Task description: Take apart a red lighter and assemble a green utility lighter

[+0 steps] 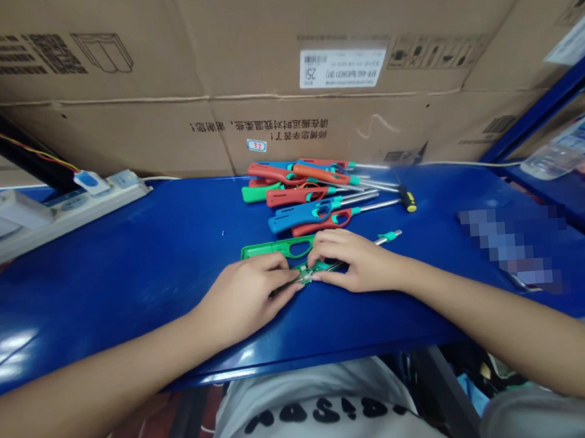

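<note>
Both hands meet over a lighter's inner mechanism (304, 274), a small clear and green part near the front of the blue table. My left hand (250, 290) pinches its left end between thumb and fingers. My right hand (353, 261) grips the right side, fingers curled round the green part. Just behind them lies a green lighter casing half (267, 249), open side up, with a trigger hole. A metal lighter tube (394, 235) with a teal piece sticks out past my right hand. My fingers hide much of the mechanism.
Behind my hands, several red, blue and green long-necked lighters (301, 195) lie piled, with a yellow-and-black screwdriver handle (408, 199) beside their tips. A power strip (71, 211) runs along the left. A blurred flat object (512, 247) lies right. Cardboard (141, 143) walls the back.
</note>
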Demonstrator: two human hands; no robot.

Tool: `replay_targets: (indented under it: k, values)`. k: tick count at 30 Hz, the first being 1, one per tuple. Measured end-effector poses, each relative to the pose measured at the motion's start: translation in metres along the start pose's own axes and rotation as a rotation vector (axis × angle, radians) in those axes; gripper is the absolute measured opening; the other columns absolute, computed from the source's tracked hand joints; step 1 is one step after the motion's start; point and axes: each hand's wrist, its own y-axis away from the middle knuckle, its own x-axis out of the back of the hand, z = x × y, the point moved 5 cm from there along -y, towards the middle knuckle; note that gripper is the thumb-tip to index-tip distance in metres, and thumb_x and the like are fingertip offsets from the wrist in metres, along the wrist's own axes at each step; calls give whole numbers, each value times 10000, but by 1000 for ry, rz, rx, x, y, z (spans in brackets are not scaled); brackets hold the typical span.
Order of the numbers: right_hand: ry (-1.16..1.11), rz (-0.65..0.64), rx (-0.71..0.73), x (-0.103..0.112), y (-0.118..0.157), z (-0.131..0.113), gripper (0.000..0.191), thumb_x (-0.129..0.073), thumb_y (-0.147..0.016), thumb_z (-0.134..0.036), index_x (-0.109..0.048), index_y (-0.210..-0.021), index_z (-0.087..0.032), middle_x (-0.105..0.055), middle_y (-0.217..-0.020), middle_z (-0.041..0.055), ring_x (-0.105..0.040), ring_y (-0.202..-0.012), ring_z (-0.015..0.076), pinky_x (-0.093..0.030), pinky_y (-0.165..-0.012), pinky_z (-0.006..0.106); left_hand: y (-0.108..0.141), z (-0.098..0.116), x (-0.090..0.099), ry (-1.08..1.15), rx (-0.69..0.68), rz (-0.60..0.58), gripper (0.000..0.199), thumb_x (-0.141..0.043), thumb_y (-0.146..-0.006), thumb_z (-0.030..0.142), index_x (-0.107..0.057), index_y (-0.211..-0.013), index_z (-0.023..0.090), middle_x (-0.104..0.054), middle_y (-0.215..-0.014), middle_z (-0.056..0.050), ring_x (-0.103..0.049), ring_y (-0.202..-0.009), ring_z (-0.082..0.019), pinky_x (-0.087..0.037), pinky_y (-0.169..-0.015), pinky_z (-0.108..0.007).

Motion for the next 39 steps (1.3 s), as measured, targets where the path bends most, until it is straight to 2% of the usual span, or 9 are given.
replay_targets:
  k: [7,10,22,27,32,36,39]
  values:
    - [188,32,202,6,3,-6,169,-602,-985,-288,-731,-1006,-180,-662,-959,74,-617,-894,177,-469,-790,325,1,3,2,-18,17,-35,283,-496,-1038,311,-751,-1139,238,-679,-973,-50,-690,-847,-202,-533,-725,-306]
    - [203,19,247,8,3,-10,183,-596,-984,-265,-751,-1010,-171,-673,-956,79,-622,-884,171,-476,-783,317,1,2,0,-19,18,-29,277,-505,-1039,316,-742,-1158,237,-673,-970,-52,-689,-831,-202,-528,-703,-302]
    - [365,-97,272,11,4,-21,283,-524,-1014,-298,-772,-1014,-163,-680,-1015,116,-602,-881,202,-482,-756,340,1,2,-1,15,21,-44,259,-505,-1038,301,-729,-1118,200,-651,-959,-64,-680,-835,-210,-550,-742,-325]
    - [313,-87,263,11,4,-20,272,-531,-1005,-284,-774,-980,-166,-676,-990,107,-607,-886,196,-493,-767,332,1,3,-2,7,15,-50,276,-484,-1047,315,-723,-1122,201,-647,-957,-63,-681,-827,-215,-551,-711,-328]
    - [265,-71,243,10,4,-15,247,-558,-992,-297,-769,-1040,-177,-669,-997,101,-624,-898,193,-508,-761,321,1,3,-2,10,3,-39,273,-490,-1049,311,-723,-1140,202,-653,-957,-60,-682,-823,-203,-551,-711,-312]
    - [187,-9,210,10,4,-8,212,-572,-974,-266,-752,-1022,-165,-666,-969,93,-631,-891,188,-518,-784,323,1,3,0,22,-11,-11,267,-504,-1045,311,-721,-1159,205,-670,-963,-56,-688,-843,-203,-558,-727,-314]
    - [189,47,159,12,3,-2,206,-540,-981,-216,-726,-1046,-157,-679,-1017,105,-625,-949,211,-511,-837,367,1,2,1,27,-11,1,259,-516,-1039,306,-716,-1165,202,-683,-992,-62,-693,-874,-216,-567,-751,-336]
